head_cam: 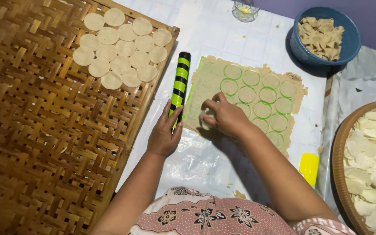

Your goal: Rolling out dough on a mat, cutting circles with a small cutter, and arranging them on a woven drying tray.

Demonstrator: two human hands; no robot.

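— Dough sheet on the plastic-covered table: how much is cut?
— Most of it shows round holes; about fifteen discs already lie on the woven tray; the near-left corner looks uncut.
— Hands?
— Right hand pinches a disc there; left hand rests open-fingered against the striped rolling pin.

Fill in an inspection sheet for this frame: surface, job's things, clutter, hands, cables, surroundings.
Surface: white plastic sheet, shiny and wrinkled.
Job's things: rolled dough sheet with round holes cut out; dough rounds laid on a woven bamboo tray; green-and-black striped roller.
Clutter: blue bowl of dough scraps; yellow scraper; small glass.
Hands: left hand rests against the roller; right hand presses on the dough sheet.
Cables: nothing seen.
Surroundings: basket of pale chips at right.
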